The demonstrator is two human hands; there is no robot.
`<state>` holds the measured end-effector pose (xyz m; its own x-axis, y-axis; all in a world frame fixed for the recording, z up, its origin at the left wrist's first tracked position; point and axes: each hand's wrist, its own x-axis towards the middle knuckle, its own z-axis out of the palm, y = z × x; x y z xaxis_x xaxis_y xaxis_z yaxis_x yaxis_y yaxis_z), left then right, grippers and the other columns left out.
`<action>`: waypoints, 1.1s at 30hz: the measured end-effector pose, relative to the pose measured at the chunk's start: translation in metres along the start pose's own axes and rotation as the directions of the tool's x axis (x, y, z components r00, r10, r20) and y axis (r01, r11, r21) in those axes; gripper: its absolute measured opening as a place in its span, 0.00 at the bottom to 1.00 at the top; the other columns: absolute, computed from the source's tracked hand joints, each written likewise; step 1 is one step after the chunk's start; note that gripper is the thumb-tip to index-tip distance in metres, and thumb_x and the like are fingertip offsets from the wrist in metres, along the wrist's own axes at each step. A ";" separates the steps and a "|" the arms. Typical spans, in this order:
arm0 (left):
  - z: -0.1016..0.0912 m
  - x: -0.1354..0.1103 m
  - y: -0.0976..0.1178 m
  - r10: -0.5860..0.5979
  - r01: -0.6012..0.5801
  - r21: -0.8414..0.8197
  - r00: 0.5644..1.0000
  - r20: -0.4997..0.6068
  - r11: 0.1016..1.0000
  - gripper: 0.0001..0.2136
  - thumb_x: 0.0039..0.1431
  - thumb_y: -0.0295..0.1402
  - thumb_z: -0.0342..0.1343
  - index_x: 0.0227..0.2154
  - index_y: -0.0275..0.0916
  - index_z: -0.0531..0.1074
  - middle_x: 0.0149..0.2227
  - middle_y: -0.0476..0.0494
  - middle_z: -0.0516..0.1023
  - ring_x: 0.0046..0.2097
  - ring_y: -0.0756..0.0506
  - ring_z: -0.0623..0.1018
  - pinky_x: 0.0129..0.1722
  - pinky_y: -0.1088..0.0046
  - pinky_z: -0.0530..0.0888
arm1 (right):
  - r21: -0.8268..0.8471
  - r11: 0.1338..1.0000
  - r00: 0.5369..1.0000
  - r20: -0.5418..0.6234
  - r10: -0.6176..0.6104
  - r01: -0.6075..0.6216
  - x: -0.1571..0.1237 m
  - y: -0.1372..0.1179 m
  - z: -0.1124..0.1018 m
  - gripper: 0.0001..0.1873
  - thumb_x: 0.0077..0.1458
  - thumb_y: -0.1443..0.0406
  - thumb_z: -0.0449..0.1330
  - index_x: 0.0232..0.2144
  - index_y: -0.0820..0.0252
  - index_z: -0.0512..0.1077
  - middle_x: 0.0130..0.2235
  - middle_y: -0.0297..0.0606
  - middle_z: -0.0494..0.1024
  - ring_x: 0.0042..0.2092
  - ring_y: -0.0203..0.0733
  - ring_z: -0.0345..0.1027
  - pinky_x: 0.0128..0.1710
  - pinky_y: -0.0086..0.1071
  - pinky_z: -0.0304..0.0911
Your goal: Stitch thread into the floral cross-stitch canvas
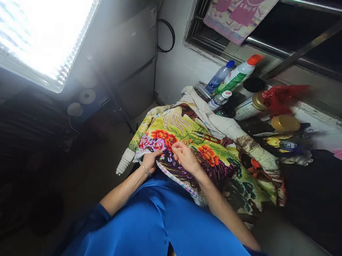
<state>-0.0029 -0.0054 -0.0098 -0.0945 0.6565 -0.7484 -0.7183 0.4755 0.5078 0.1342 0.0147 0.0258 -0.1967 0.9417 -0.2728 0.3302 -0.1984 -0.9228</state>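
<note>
A colourful embroidered cloth point(174, 124) with red and pink flowers is spread over my lap. My left hand point(150, 161), with a bangle on its wrist, grips the cloth's near edge; its thumb is on top and the other fingers are hidden underneath. Just above the stitched flowers, my right hand point(184, 156) is closed in a pinch. Whatever lies between its fingertips is too small to make out. A pair of red-handled thread snips point(211, 138) rests on the cloth beyond my right hand.
Rolled cloth point(232, 128) runs along the far side. Behind it stand a blue-capped bottle point(221, 76), an orange-capped bottle point(236, 75) and several jars below a barred window. A bright lamp point(38, 20) hangs close at upper left. A grey fridge point(129, 58) stands behind.
</note>
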 end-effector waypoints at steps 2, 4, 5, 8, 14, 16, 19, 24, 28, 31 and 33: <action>0.000 -0.001 0.000 0.010 -0.010 0.010 1.000 0.002 1.000 0.15 0.25 0.23 0.68 0.21 0.36 0.71 0.23 0.44 0.78 0.41 0.38 0.78 0.48 0.60 0.70 | -0.132 0.991 0.999 0.053 0.002 0.005 0.000 0.002 0.008 0.10 0.52 0.65 0.50 0.30 0.61 0.72 0.16 0.27 0.67 0.17 0.32 0.58 0.20 0.26 0.56; 0.001 -0.001 0.000 0.002 -0.001 0.020 1.000 -0.005 1.000 0.15 0.24 0.23 0.68 0.20 0.36 0.70 0.24 0.44 0.78 0.42 0.38 0.78 0.48 0.60 0.70 | -0.246 0.969 0.998 0.060 -0.008 0.023 0.000 0.001 0.011 0.14 0.50 0.68 0.49 0.31 0.61 0.75 0.17 0.30 0.70 0.18 0.33 0.61 0.23 0.27 0.58; 0.001 -0.001 0.000 -0.004 0.004 0.022 1.000 -0.010 1.000 0.15 0.24 0.23 0.68 0.19 0.36 0.70 0.24 0.43 0.78 0.42 0.37 0.78 0.48 0.60 0.70 | -0.293 0.956 0.998 0.054 -0.018 0.033 0.000 0.001 0.012 0.15 0.50 0.69 0.49 0.31 0.61 0.76 0.17 0.31 0.72 0.19 0.34 0.63 0.24 0.28 0.59; 0.000 0.000 0.000 -0.002 0.002 0.021 1.000 -0.015 1.000 0.14 0.25 0.23 0.68 0.19 0.36 0.69 0.25 0.43 0.78 0.43 0.38 0.77 0.48 0.61 0.70 | -0.381 0.922 0.998 0.037 -0.058 0.068 0.000 -0.001 0.012 0.16 0.50 0.69 0.50 0.32 0.59 0.78 0.19 0.33 0.75 0.22 0.37 0.66 0.27 0.29 0.61; 0.001 -0.001 0.001 0.007 -0.007 0.005 1.000 0.000 1.000 0.15 0.26 0.22 0.68 0.20 0.36 0.69 0.24 0.44 0.77 0.42 0.39 0.78 0.47 0.63 0.70 | -0.426 0.903 0.997 0.059 -0.040 0.062 0.002 -0.002 0.011 0.17 0.50 0.70 0.51 0.34 0.60 0.79 0.20 0.34 0.77 0.23 0.37 0.68 0.27 0.29 0.62; 0.002 -0.002 0.002 0.001 -0.001 0.005 1.000 -0.001 1.000 0.15 0.25 0.22 0.68 0.20 0.37 0.69 0.24 0.45 0.77 0.41 0.39 0.78 0.46 0.63 0.71 | -0.430 0.901 0.997 0.076 -0.032 0.061 0.003 -0.002 0.010 0.17 0.51 0.70 0.51 0.35 0.60 0.79 0.20 0.34 0.77 0.22 0.37 0.68 0.27 0.28 0.62; 0.003 -0.003 0.002 0.002 -0.002 0.004 1.000 0.002 1.000 0.15 0.26 0.22 0.68 0.19 0.37 0.69 0.23 0.46 0.77 0.40 0.40 0.78 0.46 0.63 0.71 | -0.462 0.884 0.995 0.097 -0.036 0.077 0.004 -0.003 0.010 0.18 0.52 0.70 0.50 0.36 0.59 0.79 0.23 0.35 0.78 0.24 0.37 0.70 0.29 0.28 0.63; 0.003 -0.002 0.002 0.017 -0.017 -0.006 1.000 -0.008 1.000 0.14 0.26 0.22 0.68 0.19 0.36 0.69 0.24 0.45 0.77 0.40 0.40 0.78 0.45 0.64 0.71 | -0.620 0.775 0.988 0.148 -0.032 0.118 0.004 -0.013 0.010 0.19 0.52 0.72 0.50 0.38 0.59 0.79 0.33 0.40 0.82 0.33 0.40 0.74 0.36 0.29 0.64; 0.003 -0.002 0.002 0.000 0.000 0.007 1.000 -0.001 1.000 0.14 0.26 0.22 0.67 0.18 0.36 0.69 0.22 0.45 0.76 0.40 0.39 0.78 0.45 0.63 0.71 | -0.780 0.593 0.966 0.257 0.012 0.200 0.006 -0.027 0.011 0.18 0.56 0.71 0.48 0.39 0.62 0.78 0.35 0.46 0.81 0.36 0.44 0.73 0.35 0.30 0.61; 0.003 -0.003 0.002 -0.010 0.009 0.020 1.000 0.008 1.000 0.14 0.25 0.23 0.67 0.19 0.36 0.70 0.21 0.45 0.76 0.41 0.38 0.78 0.46 0.61 0.71 | -0.834 0.472 0.936 0.348 0.046 0.287 0.012 -0.034 0.008 0.17 0.57 0.71 0.48 0.38 0.64 0.76 0.34 0.48 0.79 0.35 0.44 0.72 0.31 0.30 0.57; 0.003 -0.003 0.002 -0.001 0.000 0.032 1.000 0.014 0.999 0.14 0.25 0.23 0.68 0.20 0.36 0.70 0.22 0.44 0.77 0.41 0.38 0.78 0.46 0.60 0.71 | -0.818 0.454 0.914 0.405 0.020 0.353 0.019 -0.033 0.003 0.16 0.57 0.72 0.48 0.38 0.63 0.76 0.34 0.46 0.78 0.34 0.42 0.70 0.30 0.30 0.55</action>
<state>-0.0017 -0.0045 -0.0050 -0.0842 0.6645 -0.7425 -0.6957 0.4943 0.5212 0.1163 0.0384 0.0502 -0.5472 0.7470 -0.3777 0.8359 0.4643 -0.2927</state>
